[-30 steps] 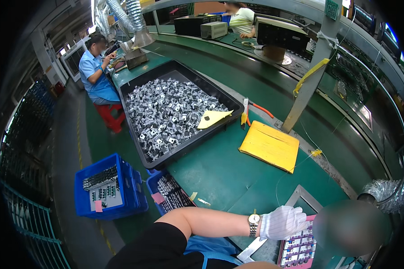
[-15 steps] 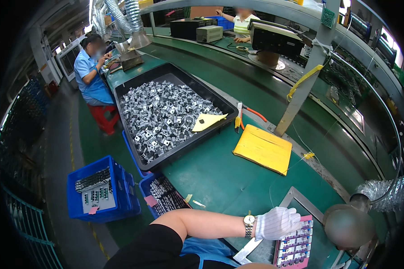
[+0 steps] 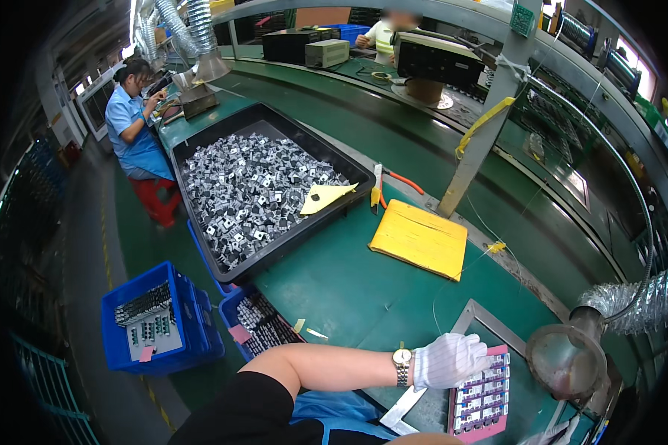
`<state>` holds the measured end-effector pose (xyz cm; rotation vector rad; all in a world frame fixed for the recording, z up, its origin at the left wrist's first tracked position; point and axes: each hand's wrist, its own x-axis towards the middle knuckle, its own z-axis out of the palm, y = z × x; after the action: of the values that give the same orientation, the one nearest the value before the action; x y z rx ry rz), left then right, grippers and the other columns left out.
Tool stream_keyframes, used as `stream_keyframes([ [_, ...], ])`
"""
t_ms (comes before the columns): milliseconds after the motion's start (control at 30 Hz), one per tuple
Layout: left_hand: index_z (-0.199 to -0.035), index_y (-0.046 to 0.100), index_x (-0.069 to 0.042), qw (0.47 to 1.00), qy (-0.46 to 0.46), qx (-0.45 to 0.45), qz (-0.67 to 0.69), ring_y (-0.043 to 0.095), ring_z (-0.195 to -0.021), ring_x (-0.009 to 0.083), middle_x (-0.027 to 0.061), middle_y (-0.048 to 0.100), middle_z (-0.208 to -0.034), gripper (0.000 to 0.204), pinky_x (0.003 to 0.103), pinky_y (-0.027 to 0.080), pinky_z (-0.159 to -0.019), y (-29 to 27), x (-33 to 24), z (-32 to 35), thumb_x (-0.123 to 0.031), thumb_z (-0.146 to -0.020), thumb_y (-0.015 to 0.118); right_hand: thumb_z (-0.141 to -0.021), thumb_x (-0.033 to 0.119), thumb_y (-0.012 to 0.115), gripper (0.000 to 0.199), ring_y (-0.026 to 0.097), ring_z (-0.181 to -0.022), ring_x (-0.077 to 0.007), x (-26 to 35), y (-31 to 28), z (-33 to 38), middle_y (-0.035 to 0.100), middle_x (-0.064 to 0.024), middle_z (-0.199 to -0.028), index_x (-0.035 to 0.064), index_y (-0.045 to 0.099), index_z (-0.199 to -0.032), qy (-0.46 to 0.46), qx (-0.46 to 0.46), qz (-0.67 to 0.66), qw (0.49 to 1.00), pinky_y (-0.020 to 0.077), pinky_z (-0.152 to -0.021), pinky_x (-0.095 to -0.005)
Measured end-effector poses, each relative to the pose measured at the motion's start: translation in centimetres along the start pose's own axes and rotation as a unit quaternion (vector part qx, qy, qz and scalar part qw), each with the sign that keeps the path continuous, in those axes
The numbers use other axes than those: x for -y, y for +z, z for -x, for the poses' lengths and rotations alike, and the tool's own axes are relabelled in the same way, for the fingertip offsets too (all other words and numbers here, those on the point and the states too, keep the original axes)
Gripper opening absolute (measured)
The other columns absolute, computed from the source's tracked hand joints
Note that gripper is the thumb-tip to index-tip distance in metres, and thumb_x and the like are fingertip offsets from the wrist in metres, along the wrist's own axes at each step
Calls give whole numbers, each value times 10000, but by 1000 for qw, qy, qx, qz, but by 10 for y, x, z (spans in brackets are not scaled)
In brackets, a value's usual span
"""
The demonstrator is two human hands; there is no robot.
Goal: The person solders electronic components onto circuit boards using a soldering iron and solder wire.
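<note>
Left hand [image 3: 453, 360], white knit glove, fingers flat and loosely spread, resting on pink slotted tray [image 3: 484, 397] of small components at bench near edge; grips nothing. Metal wristwatch [image 3: 402, 362] on wrist. Yellow padded envelope [image 3: 420, 239] mid-bench; black bin [image 3: 263, 189] of grey parts toward far-left corner.

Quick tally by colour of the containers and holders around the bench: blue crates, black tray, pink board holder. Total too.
Blue crates: 2
Black tray of small parts: 1
Pink board holder under the gloved left hand: 1
Total: 4

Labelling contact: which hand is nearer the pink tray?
Left. The left hand rests on the pink tray's left edge; the right hand is only a white sliver below its corner.
</note>
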<state>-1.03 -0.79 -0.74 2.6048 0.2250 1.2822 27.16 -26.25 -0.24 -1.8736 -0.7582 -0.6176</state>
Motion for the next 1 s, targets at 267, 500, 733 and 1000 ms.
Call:
stream_keyframes([
  [267,-1029,635,-83,1000,5,-16,-6,538,-681,193,35,514,-764,187,332,440,-506,-3,2,-2,-191,-883,594,-986,346,593,559,517,-1236,-411,1,-11,4,536,-253,-1309,-46,467,-1365,16,3,-5,1000,433,-1050,-520],
  [500,-1038,636,-84,1000,12,-24,-3,540,-676,199,36,522,-773,190,333,444,-510,-4,-1,-4,-176,-878,593,-983,363,597,594,506,-1259,-415,3,-4,5,523,-254,-1330,-44,449,-1389,28,-19,-28,999,428,-1062,-527],
  [733,-1064,639,-83,1000,13,-11,-16,541,-685,196,35,534,-787,213,326,450,-518,-5,-2,0,-182,-884,582,-979,381,600,628,495,-1281,-419,6,6,5,511,-255,-1352,-41,432,-1413,38,-16,-50,998,422,-1074,-534],
  [1000,-1071,640,-65,999,30,-22,-13,540,-699,194,41,541,-799,221,326,438,-516,-9,-4,-3,-185,-899,572,-975,398,604,663,483,-1303,-424,16,-1,4,499,-257,-1373,-39,415,-1437,47,-9,-50,998,416,-1086,-542],
])
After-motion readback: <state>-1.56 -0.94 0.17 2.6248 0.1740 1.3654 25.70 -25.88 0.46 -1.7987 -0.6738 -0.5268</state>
